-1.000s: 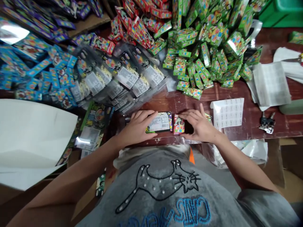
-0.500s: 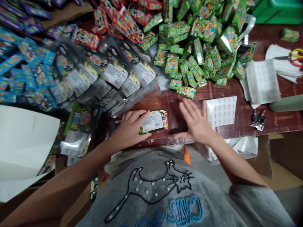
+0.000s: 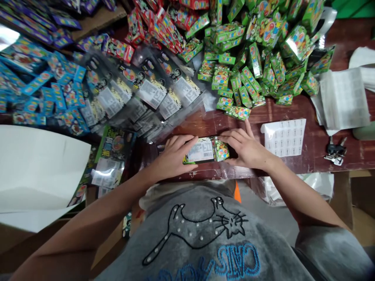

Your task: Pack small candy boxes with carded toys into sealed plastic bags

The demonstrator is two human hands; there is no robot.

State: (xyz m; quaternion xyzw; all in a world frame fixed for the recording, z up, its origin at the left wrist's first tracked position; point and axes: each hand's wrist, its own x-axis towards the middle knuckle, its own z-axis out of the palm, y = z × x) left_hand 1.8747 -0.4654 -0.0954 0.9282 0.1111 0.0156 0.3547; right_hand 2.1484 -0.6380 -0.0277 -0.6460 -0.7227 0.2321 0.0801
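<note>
Seen from beside the seated person, the work in hand sits at the near edge of the worktop (image 3: 263, 113), directly in front of the body.

The left hand (image 3: 175, 154) lies over the left part of a flat printed pouch (image 3: 200, 151). The fingers are curled over its far edge and the thumb runs along its near edge. This grip grasps the pouch across its width and, in my judgement, pins it down against sliding.

The right hand (image 3: 246, 150) is closed round a small green box (image 3: 222, 149), fingertips on its far side and thumb on the near side. The box butts against the pouch's right end, touching it. Whether any part of it sits inside the pouch cannot be told.

Surroundings, read from the hands:
- At 3 o'clock, just beside the right hand, lies a sheet of small white labels (image 3: 284, 136), with a bunch of keys (image 3: 334, 154) further out.
- At 1 o'clock is a heap of green boxes (image 3: 258, 50), its nearest ones close to the right fingertips.
- At 12 o'clock are red boxes (image 3: 164, 27).
- At 11 o'clock is a fanned stack of pouches (image 3: 140, 93), its edge near the left fingers.
- At 10 o'clock are blue boxes (image 3: 43, 86).
- At 9 o'clock is a large white sheet (image 3: 38, 171).

Nothing lies between the two hands except the pouch and box. The bare strip they occupy is narrow, hemmed in by the stock on its far side
</note>
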